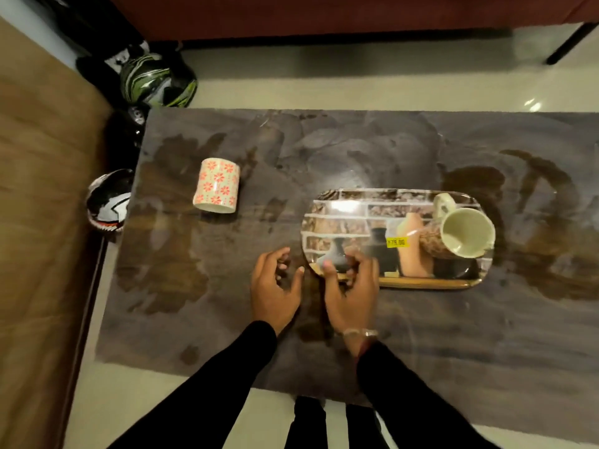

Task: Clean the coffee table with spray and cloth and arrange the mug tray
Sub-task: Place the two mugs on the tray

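A printed rectangular tray lies on the dark coffee table, right of centre. A pale green mug lies tipped on its side at the tray's right end. A white mug with red flowers stands upside down on the table's left part, apart from the tray. My right hand is at the tray's near left corner, fingers curled over its rim. My left hand hovers just left of the tray with loosely bent fingers, holding nothing. Wet streaks cover the tabletop. No spray bottle or cloth is in view.
Helmets lie on the floor: a green-black helmet beyond the table's far left corner and a black-white helmet at its left edge. A brown bed or mat runs along the left. A red sofa stands behind.
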The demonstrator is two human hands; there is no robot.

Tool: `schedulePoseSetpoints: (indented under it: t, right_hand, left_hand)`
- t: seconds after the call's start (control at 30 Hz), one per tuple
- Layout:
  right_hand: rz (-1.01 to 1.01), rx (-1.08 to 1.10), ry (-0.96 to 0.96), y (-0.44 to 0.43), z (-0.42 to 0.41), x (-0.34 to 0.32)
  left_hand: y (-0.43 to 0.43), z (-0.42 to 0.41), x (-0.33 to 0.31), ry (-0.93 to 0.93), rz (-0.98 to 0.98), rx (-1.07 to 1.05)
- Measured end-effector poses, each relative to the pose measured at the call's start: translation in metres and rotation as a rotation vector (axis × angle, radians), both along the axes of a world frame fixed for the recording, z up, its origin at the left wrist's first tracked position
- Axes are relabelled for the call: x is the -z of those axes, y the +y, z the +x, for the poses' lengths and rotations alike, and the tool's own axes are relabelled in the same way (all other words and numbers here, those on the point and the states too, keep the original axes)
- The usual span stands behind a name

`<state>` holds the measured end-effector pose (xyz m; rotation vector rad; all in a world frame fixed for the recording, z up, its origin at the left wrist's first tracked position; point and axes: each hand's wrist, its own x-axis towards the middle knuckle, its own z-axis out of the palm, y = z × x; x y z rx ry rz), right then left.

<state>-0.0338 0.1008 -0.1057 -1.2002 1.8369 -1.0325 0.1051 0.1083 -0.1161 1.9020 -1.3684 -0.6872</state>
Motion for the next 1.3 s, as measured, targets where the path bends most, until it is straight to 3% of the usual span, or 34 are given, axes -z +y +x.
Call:
schedulePoseSetpoints:
  t: [0.07, 0.13, 0.27, 0.37, 0.5, 0.7, 0.87, 1.07, 1.3]
  right_hand:
    - [-0.028, -0.228, 0.066, -0.043, 0.030, -0.004]
    - [-0.101, -0.519, 0.254, -0.088, 0.067, -0.007]
    - [-0.392, -0.982, 0.615, -0.163, 0.139, -0.006]
    - [-0.557, -1.166, 0.835, -0.190, 0.179, 0.002]
    - [-0.467, -1.321, 1.114, -0.196, 0.201, 0.013]
    - [-0.429, -1.221, 1.079, -0.189, 0.208, 0.016]
    - [-0.275, -1.041, 0.667, -0.169, 0.174, 0.008]
    - [-0.318, -0.491, 0.136, -0.121, 0.079, -0.015]
    - [-0.192, -0.228, 0.151, -0.092, -0.011, -0.021]
  left_hand:
    - [0.008, 0.016, 0.002, 0.009, 0.011, -0.048]
    - [0.017, 0.035, 0.006, 0.034, 0.039, -0.104]
    - [0.024, 0.062, 0.008, 0.051, 0.072, -0.140]
    - [0.025, 0.079, 0.008, 0.039, 0.088, -0.158]
    - [0.021, 0.088, 0.011, 0.051, 0.060, -0.132]
    - [0.017, 0.088, 0.017, 0.068, 0.066, -0.138]
    - [0.012, 0.082, 0.013, 0.064, 0.029, -0.125]
    - [-0.006, 0.053, 0.000, 0.008, -0.031, -0.108]
    - [-0.023, 0.005, -0.014, -0.104, -0.049, -0.035]
